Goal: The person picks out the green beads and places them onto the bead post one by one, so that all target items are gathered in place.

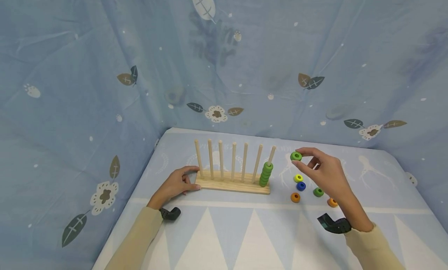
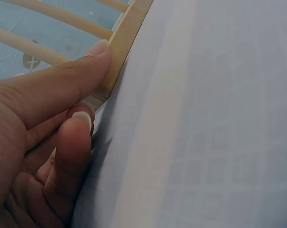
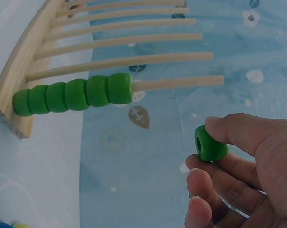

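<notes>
A wooden peg rack (image 1: 227,186) with several upright pegs stands on the table. My left hand (image 1: 175,182) grips its left end, thumb (image 2: 81,78) along the base and fingers bent at the end edge. Green beads (image 1: 266,174) are stacked on the rightmost peg (image 3: 181,82), whose upper part is bare. Between thumb and fingers, my right hand (image 1: 327,173) pinches another green bead (image 3: 212,145), raised to the right of that peg and apart from it. The hole of this bead shows in both the head and right wrist views.
Below the right hand lie loose beads: a yellow bead (image 1: 298,178), a blue bead (image 1: 301,186), a green bead (image 1: 318,192), an orange bead (image 1: 295,197) and a second orange bead (image 1: 331,202), partly hidden by the wrist. A patterned blue cloth (image 1: 245,68) hangs behind the table.
</notes>
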{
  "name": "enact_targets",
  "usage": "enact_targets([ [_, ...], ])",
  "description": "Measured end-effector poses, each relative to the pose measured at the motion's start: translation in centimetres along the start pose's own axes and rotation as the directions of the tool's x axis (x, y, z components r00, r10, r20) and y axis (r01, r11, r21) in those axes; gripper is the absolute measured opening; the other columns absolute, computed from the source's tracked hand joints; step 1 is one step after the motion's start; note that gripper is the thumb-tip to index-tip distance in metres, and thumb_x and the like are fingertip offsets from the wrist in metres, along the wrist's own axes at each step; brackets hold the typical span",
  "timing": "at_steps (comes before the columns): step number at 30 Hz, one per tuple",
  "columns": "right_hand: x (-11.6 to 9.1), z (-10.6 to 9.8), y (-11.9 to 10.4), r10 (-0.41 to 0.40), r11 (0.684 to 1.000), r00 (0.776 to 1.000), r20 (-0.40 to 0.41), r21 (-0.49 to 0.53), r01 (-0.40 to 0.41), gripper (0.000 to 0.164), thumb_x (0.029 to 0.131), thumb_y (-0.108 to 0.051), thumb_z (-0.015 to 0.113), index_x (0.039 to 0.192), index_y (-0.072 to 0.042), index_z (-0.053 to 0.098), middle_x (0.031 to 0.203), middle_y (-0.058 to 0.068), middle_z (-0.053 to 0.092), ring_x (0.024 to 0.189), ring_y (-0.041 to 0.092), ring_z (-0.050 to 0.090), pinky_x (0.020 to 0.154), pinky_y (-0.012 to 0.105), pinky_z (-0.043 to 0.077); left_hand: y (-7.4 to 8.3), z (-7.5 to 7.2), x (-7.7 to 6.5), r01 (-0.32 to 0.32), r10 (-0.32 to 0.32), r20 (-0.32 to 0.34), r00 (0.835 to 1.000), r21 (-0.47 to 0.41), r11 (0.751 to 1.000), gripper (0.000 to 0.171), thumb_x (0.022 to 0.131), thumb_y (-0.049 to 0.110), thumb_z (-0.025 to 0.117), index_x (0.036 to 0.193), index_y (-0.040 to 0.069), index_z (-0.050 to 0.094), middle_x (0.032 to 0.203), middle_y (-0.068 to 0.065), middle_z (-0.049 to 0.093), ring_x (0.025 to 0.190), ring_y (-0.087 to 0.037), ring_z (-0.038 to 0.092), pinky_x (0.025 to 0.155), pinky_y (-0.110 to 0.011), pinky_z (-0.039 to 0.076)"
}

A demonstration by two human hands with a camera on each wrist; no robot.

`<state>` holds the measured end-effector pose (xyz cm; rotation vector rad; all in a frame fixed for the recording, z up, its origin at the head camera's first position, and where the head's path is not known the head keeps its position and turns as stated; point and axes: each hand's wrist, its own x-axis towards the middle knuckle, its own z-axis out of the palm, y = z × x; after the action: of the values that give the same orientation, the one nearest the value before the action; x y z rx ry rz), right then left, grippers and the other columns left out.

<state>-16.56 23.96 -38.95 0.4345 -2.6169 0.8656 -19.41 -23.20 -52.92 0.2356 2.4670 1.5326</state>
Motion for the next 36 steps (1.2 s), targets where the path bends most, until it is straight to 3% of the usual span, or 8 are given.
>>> enact_targets([
  [6,0.6,0.0,-0.9,-0.013,1.0,1.0,-0.01,0.009,0.013,0.036,0.091,-0.024,0.082,0.124,-0.014,0.071,0.096,0.003,0.073,0.065,0.014,0.058,0.05,0.026,0.046,0.2,-0.1,0.0,-0.004,0.004,0.003,1.0,-0.002,1.0,0.072,0.08,0.023,0.091,0.144,0.017,0.059,0.064,-0.008,0.057,0.05,-0.021,0.05,0.053,-0.035,0.048],
  [17,1.5,0.1,-2.2,-0.033,0.998,0.999,-0.015,0.052,0.034,0.037,0.092,-0.022,0.081,0.126,-0.013,0.071,0.105,0.005,0.073,0.065,0.013,0.057,0.049,0.026,0.044,0.0,0.0,0.0,0.001,-0.001,-0.003,1.0,-0.002,1.0,0.072,0.08,0.023,0.092,0.144,0.016,0.059,0.064,-0.008,0.056,0.05,-0.02,0.049,0.052,-0.034,0.047],
  [25,2.0,0.0,-3.2,-0.059,0.996,0.998,-0.027,0.059,0.061,0.036,0.092,-0.023,0.081,0.125,-0.014,0.072,0.083,-0.002,0.068,0.063,0.012,0.057,0.049,0.025,0.043,0.1,-0.1,0.0,0.003,-0.003,0.0,1.0,-0.009,1.0,0.072,0.08,0.023,0.092,0.144,0.017,0.059,0.065,-0.008,0.057,0.05,-0.021,0.05,0.052,-0.035,0.047],
  [36,2.8,0.0,-4.1,-0.101,0.992,0.994,-0.044,0.072,0.104,0.034,0.093,-0.024,0.08,0.125,-0.016,0.072,0.099,0.001,0.073,0.063,0.01,0.058,0.05,0.025,0.044,0.2,0.0,-0.1,0.015,-0.015,0.004,1.0,-0.024,1.0,0.073,0.079,0.024,0.092,0.144,0.019,0.059,0.066,-0.01,0.058,0.051,-0.021,0.05,0.053,-0.035,0.048],
])
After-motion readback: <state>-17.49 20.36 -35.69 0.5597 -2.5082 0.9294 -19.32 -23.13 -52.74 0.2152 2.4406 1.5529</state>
